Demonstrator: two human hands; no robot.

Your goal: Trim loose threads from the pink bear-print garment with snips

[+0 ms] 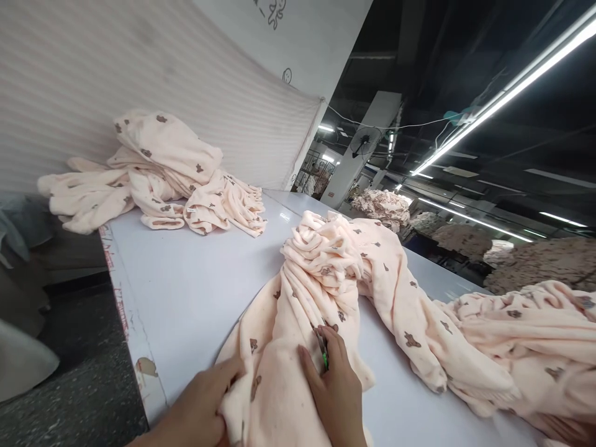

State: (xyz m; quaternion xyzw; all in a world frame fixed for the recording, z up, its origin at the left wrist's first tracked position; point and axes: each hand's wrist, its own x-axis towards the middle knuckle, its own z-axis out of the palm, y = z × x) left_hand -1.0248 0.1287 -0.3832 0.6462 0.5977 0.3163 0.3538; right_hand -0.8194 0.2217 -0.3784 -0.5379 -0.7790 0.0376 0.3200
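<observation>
A pale pink fleece garment (284, 329) with brown bear prints lies across the table before me, its far end gathered into a crumpled bunch. My left hand (205, 397) pinches the garment's left edge, fingers closed on the fabric. Over its middle, my right hand (334, 385) is closed around small thread snips (323, 349), of which a dark metal part and a bit of green show between thumb and fingers. The tips of the snips are partly hidden by fingers and cloth. A sleeve-like length of the same fabric (400, 298) stretches off to the right.
More bear-print garments (162, 167) are piled at the table's far left, and another heap (535, 335) lies at the right. The white table (186, 292) ends at a worn left edge. Behind it hangs a striped cloth (139, 68); a fan (365, 141) and fabric stacks stand beyond.
</observation>
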